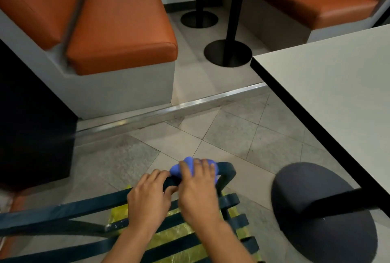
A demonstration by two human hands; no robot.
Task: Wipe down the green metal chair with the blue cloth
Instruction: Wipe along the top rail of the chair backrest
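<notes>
Largest in our view are the orange cushioned seats (118,22) at far left and the pale bench (337,98) at right, its dark round base (322,212) on the tiled floor (211,136). Near us lies the green metal chair (63,210), its top rail running from the left edge to a curved corner at right, slats below over something yellow (179,235). Both our forearms reach forward from the near edge. Our left hand (147,197) curls its fingers round the top rail, clenched on it. Our right hand (196,193) lies just right of it, fingers bent over the blue cloth (187,167), pressing it onto the rail's curved corner; the cloth bulges out beyond the fingertips.
</notes>
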